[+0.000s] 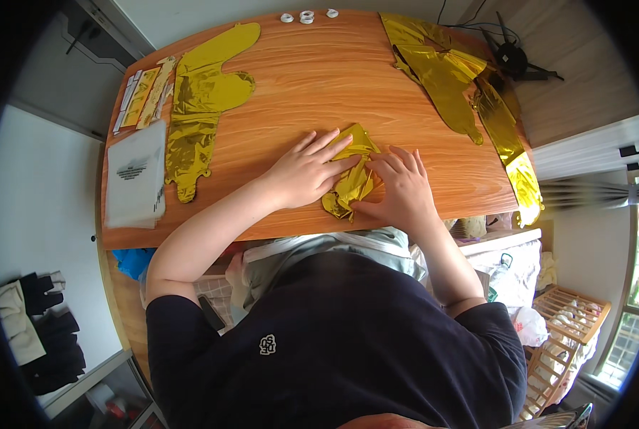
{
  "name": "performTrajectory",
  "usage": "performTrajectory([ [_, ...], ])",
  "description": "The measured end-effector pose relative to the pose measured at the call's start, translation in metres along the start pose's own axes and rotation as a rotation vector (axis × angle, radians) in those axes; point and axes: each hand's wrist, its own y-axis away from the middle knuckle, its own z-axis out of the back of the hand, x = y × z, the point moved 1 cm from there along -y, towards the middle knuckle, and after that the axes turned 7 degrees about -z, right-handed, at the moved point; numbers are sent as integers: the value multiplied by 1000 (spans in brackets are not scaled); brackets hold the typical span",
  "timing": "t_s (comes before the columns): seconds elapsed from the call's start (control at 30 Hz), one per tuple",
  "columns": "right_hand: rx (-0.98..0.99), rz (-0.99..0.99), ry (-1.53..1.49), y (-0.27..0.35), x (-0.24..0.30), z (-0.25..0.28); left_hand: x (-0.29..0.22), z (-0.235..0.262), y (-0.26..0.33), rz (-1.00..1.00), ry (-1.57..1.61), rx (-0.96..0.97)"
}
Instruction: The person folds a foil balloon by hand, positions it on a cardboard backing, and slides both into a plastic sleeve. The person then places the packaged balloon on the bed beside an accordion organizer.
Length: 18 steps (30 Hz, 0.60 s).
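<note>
A partly folded gold foil balloon [355,187] lies crumpled near the front edge of the wooden table [305,79]. My left hand [305,174] rests on its left side, palm down, with the fingers spread across the shiny foil. On its right side is my right hand [407,191], its fingers apart and curved, their tips and the thumb touching the foil or the tabletop beside it. Neither hand grips the balloon. Part of the foil is hidden under my fingers.
A flat gold foil balloon [194,107] lies at the left, and more gold foil balloons [441,79] overhang the right edge. Clear plastic bags [135,179] and paper strips [139,96] are stacked far left. Small white rolls [306,16] sit at the back; a black stand [511,56] is back right.
</note>
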Motion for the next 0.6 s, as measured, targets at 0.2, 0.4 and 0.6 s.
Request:
performTrajectory([
  [0.2, 20, -73, -44, 0, 11, -8, 6, -5, 6, -23, -40, 14],
  [0.4, -142, -7, -119, 0, 32, -4, -15, 6, 14, 116, -59, -65],
  [0.6, -6, 22, -261, -7, 67, -8, -40, 12, 33, 181, -21, -124],
])
